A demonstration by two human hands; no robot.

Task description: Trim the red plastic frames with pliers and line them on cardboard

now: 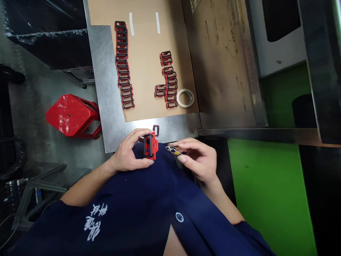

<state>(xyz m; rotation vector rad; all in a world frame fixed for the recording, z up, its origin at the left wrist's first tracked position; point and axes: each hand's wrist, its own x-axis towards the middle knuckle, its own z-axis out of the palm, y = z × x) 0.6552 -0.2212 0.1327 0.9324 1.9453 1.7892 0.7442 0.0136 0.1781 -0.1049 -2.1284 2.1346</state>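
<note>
My left hand [130, 151] is closed around a small red and black plastic part [150, 145], held just over my lap at the near edge of the metal table [106, 106]. My right hand [198, 158] pinches a small metal tool with a yellow bit [173, 149], its tip pointing toward the red part. One loose black and red frame piece [156, 130] lies on the table just beyond the held part.
On a cardboard sheet [145, 53] lie two rows of red and black frame pieces [123, 64] [168, 81] and a roll of tape [185, 97]. A red stool [71, 115] stands on the floor at the left. A green surface [269, 185] is at the right.
</note>
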